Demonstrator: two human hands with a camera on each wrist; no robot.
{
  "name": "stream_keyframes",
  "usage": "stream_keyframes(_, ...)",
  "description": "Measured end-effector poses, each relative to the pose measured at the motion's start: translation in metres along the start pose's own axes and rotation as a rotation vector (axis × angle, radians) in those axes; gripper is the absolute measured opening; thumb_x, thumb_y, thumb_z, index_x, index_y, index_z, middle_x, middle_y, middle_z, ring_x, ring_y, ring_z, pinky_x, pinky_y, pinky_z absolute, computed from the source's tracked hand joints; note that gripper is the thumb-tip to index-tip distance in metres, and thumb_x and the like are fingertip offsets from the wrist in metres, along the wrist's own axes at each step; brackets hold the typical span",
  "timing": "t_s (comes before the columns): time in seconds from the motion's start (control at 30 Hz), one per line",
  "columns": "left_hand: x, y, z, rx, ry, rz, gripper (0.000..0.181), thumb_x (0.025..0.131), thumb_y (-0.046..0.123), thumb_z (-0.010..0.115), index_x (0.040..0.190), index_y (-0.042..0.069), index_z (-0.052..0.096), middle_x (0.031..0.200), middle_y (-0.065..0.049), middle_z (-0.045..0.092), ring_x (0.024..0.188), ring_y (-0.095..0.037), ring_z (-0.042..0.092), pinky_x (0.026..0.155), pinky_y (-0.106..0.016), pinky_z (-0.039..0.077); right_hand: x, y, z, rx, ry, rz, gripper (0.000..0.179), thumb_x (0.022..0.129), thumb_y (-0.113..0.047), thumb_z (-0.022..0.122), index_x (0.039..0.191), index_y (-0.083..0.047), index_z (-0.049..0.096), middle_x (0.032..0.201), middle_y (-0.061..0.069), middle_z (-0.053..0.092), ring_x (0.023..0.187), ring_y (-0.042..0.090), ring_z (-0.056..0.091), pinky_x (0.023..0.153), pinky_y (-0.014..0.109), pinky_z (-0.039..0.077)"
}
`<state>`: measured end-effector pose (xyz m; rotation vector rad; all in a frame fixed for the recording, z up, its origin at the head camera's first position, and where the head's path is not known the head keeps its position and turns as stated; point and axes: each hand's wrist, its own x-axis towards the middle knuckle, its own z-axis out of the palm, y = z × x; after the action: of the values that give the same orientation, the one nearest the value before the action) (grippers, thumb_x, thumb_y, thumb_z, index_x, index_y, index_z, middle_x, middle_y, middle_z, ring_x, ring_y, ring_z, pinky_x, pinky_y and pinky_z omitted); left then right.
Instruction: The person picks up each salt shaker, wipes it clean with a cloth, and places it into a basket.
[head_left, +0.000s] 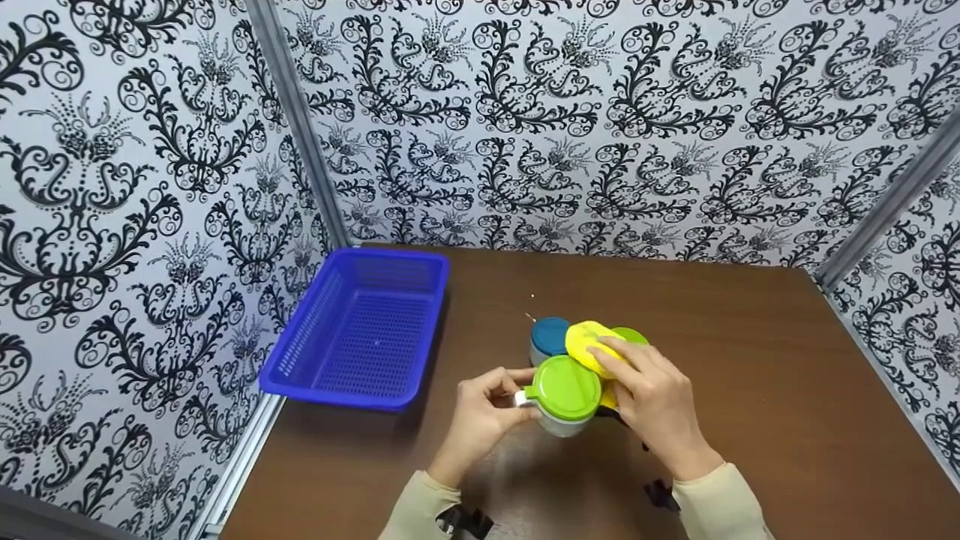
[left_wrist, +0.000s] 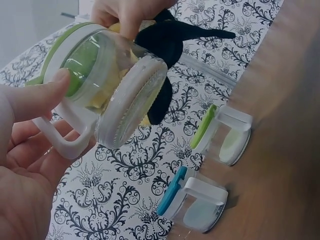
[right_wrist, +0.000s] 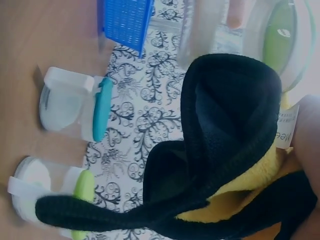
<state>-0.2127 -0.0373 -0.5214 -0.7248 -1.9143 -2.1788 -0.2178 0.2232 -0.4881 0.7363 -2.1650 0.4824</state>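
Note:
My left hand (head_left: 484,412) grips a clear jar (head_left: 568,388) with a green lid by its white handle. In the left wrist view the jar tilts, its base turned toward the lower right, and the thumb lies near the lid. My right hand (head_left: 660,397) holds a yellow cloth (head_left: 589,345) with black edging up against the jar's far side. Black folds of the cloth (right_wrist: 235,115) hang down in the right wrist view, beside a white label. Behind the held jar stand a blue-lidded jar (head_left: 550,337) and another green-lidded jar (head_left: 631,335), partly hidden by the right hand and cloth.
A blue perforated plastic basket (head_left: 337,400) stands on the left of the brown table (head_left: 787,390). Patterned black-and-white walls (head_left: 555,135) close off the back and sides. Both standing jars are upright, with white handles.

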Motion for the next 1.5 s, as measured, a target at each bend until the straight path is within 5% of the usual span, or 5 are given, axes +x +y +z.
stream_keyframes(0.33, -0.002, 0.019, 0.001, -0.017, -0.033, 0.017, 0.028, 0.072, -0.008, 0.084, 0.077, -0.005, 0.057, 0.115, -0.013, 0.073, 0.101, -0.028, 0.071, 0.073, -0.033, 0.06, -0.025, 0.008, 0.016, 0.035, -0.184, 0.012, 0.053, 0.075, -0.001, 0.086, 0.123, -0.018, 0.073, 0.124, 0.006, 0.067, 0.11, 0.03, 0.065, 0.087, 0.052, 0.055)
stream_keyframes(1.13, -0.001, 0.011, 0.0, -0.049, -0.045, 0.023, 0.027, 0.073, -0.008, 0.084, 0.079, -0.007, 0.057, 0.114, -0.015, 0.072, 0.101, -0.029, 0.071, 0.075, -0.033, 0.059, -0.03, 0.009, 0.018, 0.021, -0.223, 0.099, 0.06, 0.079, -0.004, 0.084, 0.132, -0.027, 0.067, 0.126, 0.002, 0.065, 0.109, 0.024, 0.065, 0.081, 0.043, 0.058)
stream_keyframes(1.3, -0.003, -0.005, -0.001, -0.022, -0.058, 0.028, 0.026, 0.073, -0.007, 0.085, 0.078, -0.004, 0.059, 0.114, -0.011, 0.073, 0.097, -0.027, 0.071, 0.071, -0.034, 0.06, -0.024, 0.01, 0.014, 0.051, -0.198, 0.131, 0.069, 0.081, 0.002, 0.081, 0.142, -0.023, 0.059, 0.13, -0.001, 0.065, 0.112, 0.022, 0.065, 0.085, 0.042, 0.057)
stream_keyframes(1.5, -0.004, -0.018, -0.003, -0.023, -0.062, 0.015, 0.025, 0.073, -0.006, 0.085, 0.079, 0.0, 0.061, 0.114, -0.01, 0.073, 0.099, -0.028, 0.071, 0.073, -0.041, 0.06, -0.013, 0.013, 0.001, 0.082, -0.137, 0.154, 0.07, 0.076, 0.008, 0.082, 0.138, -0.017, 0.062, 0.128, 0.002, 0.064, 0.107, 0.023, 0.066, 0.086, 0.043, 0.057)
